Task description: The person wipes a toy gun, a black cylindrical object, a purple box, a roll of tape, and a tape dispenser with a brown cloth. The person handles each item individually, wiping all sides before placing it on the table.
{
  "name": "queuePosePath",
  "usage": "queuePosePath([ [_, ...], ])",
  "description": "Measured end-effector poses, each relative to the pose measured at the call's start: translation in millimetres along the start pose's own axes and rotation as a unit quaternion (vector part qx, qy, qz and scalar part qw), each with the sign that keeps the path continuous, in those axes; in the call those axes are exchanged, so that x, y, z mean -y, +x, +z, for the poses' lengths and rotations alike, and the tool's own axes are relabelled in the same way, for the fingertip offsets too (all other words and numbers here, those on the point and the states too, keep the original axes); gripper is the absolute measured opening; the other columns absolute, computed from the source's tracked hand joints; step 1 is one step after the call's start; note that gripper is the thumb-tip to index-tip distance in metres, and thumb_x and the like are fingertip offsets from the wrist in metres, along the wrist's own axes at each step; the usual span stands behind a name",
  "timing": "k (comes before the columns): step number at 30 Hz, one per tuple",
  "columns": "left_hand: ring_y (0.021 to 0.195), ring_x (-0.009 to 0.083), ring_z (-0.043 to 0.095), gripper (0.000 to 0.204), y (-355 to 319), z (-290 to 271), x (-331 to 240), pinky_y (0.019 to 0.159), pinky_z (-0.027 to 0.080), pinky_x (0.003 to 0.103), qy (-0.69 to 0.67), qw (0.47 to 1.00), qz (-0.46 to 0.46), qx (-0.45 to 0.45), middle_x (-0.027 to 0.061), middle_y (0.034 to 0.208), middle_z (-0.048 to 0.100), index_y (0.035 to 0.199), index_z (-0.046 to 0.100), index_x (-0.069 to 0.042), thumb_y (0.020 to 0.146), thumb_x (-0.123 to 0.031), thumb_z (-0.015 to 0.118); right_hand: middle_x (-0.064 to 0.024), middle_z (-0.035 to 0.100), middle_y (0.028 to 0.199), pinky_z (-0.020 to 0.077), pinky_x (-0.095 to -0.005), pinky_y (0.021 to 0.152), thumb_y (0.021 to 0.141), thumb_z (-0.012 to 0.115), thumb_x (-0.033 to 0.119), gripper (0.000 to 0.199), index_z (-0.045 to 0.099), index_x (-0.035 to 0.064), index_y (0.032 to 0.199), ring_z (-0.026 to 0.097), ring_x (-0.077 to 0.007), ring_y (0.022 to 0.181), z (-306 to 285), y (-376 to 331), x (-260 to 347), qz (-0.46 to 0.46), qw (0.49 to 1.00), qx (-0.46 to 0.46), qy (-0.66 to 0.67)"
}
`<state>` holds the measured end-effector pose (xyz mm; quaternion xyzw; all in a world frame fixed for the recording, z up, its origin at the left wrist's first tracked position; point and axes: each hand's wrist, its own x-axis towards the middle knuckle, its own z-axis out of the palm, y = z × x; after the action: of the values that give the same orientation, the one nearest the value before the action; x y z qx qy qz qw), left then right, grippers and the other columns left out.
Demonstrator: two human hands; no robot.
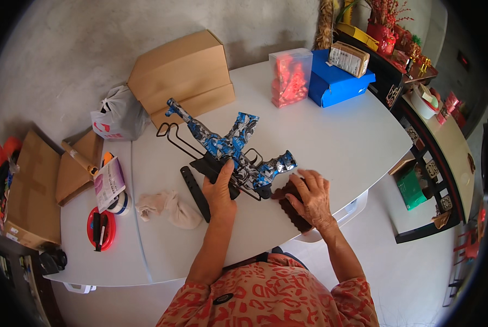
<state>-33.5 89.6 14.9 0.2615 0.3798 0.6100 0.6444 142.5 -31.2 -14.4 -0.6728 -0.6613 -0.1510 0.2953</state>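
My left hand (pixel 220 192) is closed round a toy gun (pixel 222 144) with a blue, white and black graffiti pattern. The gun is turned with its grips away from me, and a black wire stock (pixel 173 132) sticks out at its left. Beside my left wrist lies a long black strip with holes (pixel 193 189). My right hand (pixel 312 199) rests with bent fingers on a dark brown cloth (pixel 294 210) with a scalloped edge, near the table's front edge. Its fingertips grip the cloth, just right of the gun's end. A crumpled pale cloth (pixel 170 209) lies left of the strip.
On the white table (pixel 358 141) stand an open cardboard box (pixel 181 71), a grey plastic bag (pixel 118 111), a clear box of red things (pixel 291 78) and a blue box (pixel 339 82). A red dish (pixel 110 231) holding black tools and a large carton (pixel 34 191) are at the left.
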Motion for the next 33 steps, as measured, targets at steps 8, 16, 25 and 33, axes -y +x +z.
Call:
queuePosePath([
  [8,0.064,0.0114,0.063,0.036,0,16,21,0.041,0.047,0.025,-0.019,0.999,-0.028,0.006,0.0034,0.087,0.066,0.101,0.061,-0.006,0.073,-0.013,0.082,-0.0131,0.049,0.127,0.0368,-0.0440,0.086,0.065,0.079,0.025,0.071,0.050,0.0081,0.127,0.048,-0.0287,0.116,-11,45,31,-0.149,0.986,0.036,0.074],
  [16,0.062,0.0131,0.062,0.030,-12,38,20,0.040,0.043,0.028,0.062,0.997,-0.035,-0.016,0.0038,0.083,0.066,0.098,0.062,-0.006,0.075,-0.012,0.080,-0.0170,0.048,0.126,0.0317,-0.0492,0.087,0.066,0.078,0.028,0.068,0.053,0.0200,0.129,0.045,-0.0322,0.118,4,54,8,-0.108,0.992,0.036,0.061],
  [25,0.072,0.0155,0.063,0.038,-13,49,20,0.047,0.049,0.033,0.054,0.996,-0.075,-0.005,0.0040,0.092,0.064,0.106,0.057,-0.007,0.077,-0.014,0.079,-0.0150,0.050,0.119,0.0303,-0.0436,0.081,0.073,0.070,0.024,0.056,0.056,0.0285,0.127,0.046,-0.0317,0.117,11,59,-13,-0.181,0.982,-0.039,0.047],
  [33,0.073,0.0102,0.060,0.034,-15,55,18,0.059,0.049,0.023,0.080,0.993,-0.050,0.075,0.0015,0.091,0.063,0.105,0.059,-0.004,0.078,-0.010,0.078,-0.0162,0.049,0.119,0.0264,-0.0430,0.085,0.070,0.067,0.018,0.050,0.064,0.0244,0.119,0.046,-0.0340,0.115,20,53,-19,-0.162,0.979,-0.121,0.016],
])
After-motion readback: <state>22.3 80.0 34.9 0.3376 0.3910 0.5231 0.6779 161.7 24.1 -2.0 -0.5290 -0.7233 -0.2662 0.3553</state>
